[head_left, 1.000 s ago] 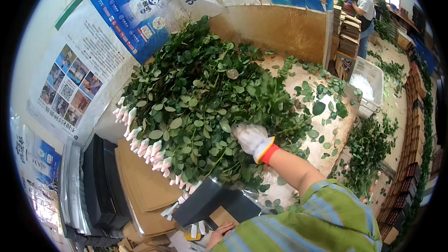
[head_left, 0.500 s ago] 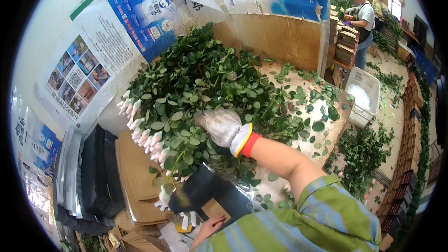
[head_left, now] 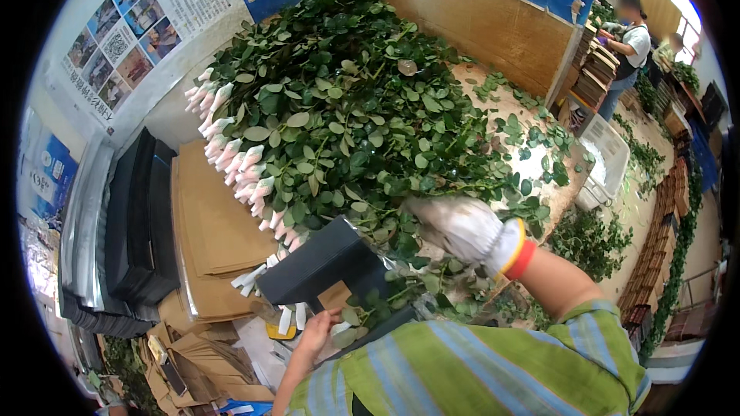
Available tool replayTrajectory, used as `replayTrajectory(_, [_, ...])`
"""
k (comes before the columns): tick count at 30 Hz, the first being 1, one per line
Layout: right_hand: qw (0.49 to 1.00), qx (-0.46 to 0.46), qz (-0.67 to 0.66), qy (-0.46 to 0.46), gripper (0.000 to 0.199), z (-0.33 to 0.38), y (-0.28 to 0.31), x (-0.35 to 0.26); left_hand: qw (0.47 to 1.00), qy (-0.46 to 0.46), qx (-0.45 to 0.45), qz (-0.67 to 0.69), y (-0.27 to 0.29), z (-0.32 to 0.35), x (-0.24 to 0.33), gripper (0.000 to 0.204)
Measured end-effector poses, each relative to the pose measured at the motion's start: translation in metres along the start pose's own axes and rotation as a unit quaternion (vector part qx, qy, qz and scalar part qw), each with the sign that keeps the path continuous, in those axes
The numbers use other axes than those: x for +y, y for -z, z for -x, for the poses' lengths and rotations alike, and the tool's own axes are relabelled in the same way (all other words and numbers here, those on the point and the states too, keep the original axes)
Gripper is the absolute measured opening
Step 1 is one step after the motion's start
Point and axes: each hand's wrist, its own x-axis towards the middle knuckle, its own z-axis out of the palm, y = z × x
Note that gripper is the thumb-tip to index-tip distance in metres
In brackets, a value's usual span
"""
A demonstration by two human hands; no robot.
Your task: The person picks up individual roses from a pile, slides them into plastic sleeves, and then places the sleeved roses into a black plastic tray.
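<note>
A big heap of leafy rose stems (head_left: 347, 108) lies on the table, their buds in white sleeves (head_left: 231, 158) pointing left. My right hand (head_left: 462, 227), in a white glove with a red and yellow cuff, is at the heap's near edge, blurred, with its fingers curled over some stems. My bare left hand (head_left: 314, 331) is low in the view under a tilted black sheet (head_left: 320, 262). Its fingers touch a few white-sleeved buds and leaves there. Its grip is hidden.
Brown cardboard sheets (head_left: 212, 223) and a stack of black sheets (head_left: 142, 223) lie to the left. A white crate (head_left: 605, 158) stands past the table's right edge, with leaf litter on the floor. Another person (head_left: 628, 38) works by stacked cardboard (head_left: 590, 69) at the far right.
My right hand has drawn back from the middle of the heap toward its near edge. My left hand and the black sheet have come further into view.
</note>
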Motion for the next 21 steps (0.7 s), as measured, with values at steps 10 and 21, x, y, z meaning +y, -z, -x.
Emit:
replayTrajectory(10, [0.976, -0.108, 0.169, 0.088, 0.033, -0.158, -0.086, 0.037, 0.906, -0.151, -0.074, -0.388, 0.013, 0.011, -0.003, 0.064])
replayTrajectory(21, [0.931, 0.091, 0.335, 0.114, 0.045, -0.12, -0.071, 0.037, 0.896, -0.169, -0.003, -0.411, -0.008, 0.028, 0.027, 0.048])
